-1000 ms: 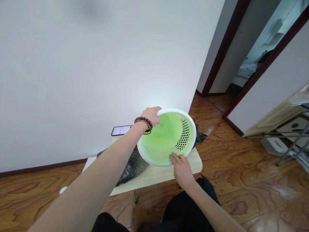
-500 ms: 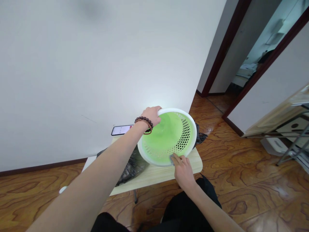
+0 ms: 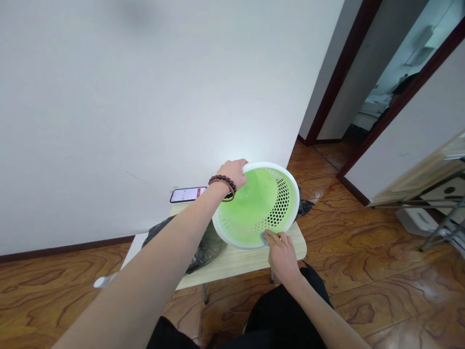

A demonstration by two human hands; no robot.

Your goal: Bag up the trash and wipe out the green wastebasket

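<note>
A green plastic basket (image 3: pixel 250 198) with a white rim and a band of round holes is tilted so that its inside faces me, above a small wood-topped table (image 3: pixel 214 266). My left hand (image 3: pixel 234 172), a beaded bracelet on its wrist, is closed over the far left part of the rim. At the near edge, my right hand (image 3: pixel 281 249) pinches a small grey pad (image 3: pixel 264 237), maybe a cloth or sponge, against the rim. Whether the basket's underside rests on the table is hidden.
A phone (image 3: pixel 188 194) with a lit screen lies at the table's back edge by the white wall. Dark plastic bags (image 3: pixel 207 249) sit left of the basket and behind its right side (image 3: pixel 305 207). A white-capped object (image 3: pixel 101 282) shows at lower left.
The whole view has shifted slightly, so things appear a little further right. Both hands keep their hold, with the grey pad still at the near rim.
</note>
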